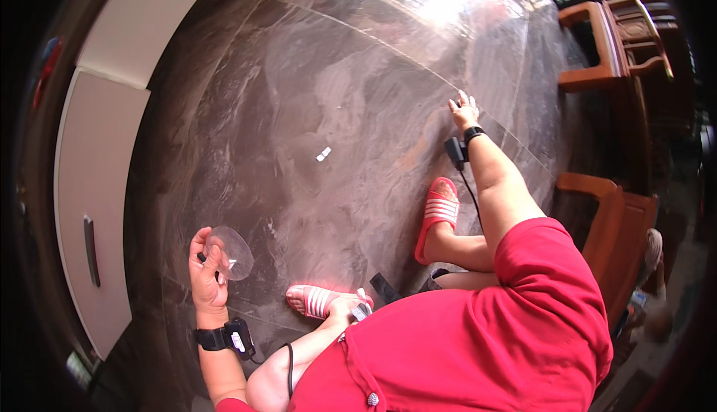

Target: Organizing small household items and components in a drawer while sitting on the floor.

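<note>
My left hand (208, 269) is raised at the lower left, its fingers closed on the edge of a clear round plastic disc (238, 252). Something small and dark shows at its fingers; I cannot tell what it is. My right hand (464, 111) reaches out over the floor at the upper right, fingers spread and holding nothing. A black strap with a small device sits on each wrist. On the stone-patterned floor (347, 210), between and beyond my hands, lies a small white object (323, 154).
My feet wear red sandals with white stripes (441, 210). A pale cabinet with a dark handle (91, 252) stands along the left. Wooden chairs (594, 193) line the right side, with part of a person (655, 300) at the lower right. Black cables run by my arms.
</note>
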`<state>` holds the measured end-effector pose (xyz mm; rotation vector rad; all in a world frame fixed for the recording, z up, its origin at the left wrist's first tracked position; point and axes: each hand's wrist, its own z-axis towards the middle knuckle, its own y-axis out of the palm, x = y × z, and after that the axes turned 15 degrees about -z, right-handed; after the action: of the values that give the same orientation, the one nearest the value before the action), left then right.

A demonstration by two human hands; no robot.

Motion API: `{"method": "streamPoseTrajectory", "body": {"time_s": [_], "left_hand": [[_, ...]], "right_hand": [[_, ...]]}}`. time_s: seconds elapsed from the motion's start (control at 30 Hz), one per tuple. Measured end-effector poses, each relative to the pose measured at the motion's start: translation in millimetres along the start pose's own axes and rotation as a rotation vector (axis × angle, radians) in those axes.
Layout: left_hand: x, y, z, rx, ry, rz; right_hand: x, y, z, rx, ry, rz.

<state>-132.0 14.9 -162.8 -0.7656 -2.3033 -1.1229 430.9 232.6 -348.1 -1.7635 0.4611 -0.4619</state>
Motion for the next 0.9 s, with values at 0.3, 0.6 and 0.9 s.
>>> {"method": "streamPoseTrajectory", "body": {"time_s": [0.3, 0.6, 0.9], "left_hand": [[9, -7, -8, 0.117, 0.062, -0.072], [10, -10, -12, 0.122, 0.051, -0.128], [22, -42, -30, 0.151, 0.115, -0.131]], "right_hand": [[-88, -1, -74, 0.362, -0.384, 0.067], [-181, -27, -163, -0.107, -1.18, 0.481], [-208, -3, -226, -0.216, -1.199, 0.252]]}}
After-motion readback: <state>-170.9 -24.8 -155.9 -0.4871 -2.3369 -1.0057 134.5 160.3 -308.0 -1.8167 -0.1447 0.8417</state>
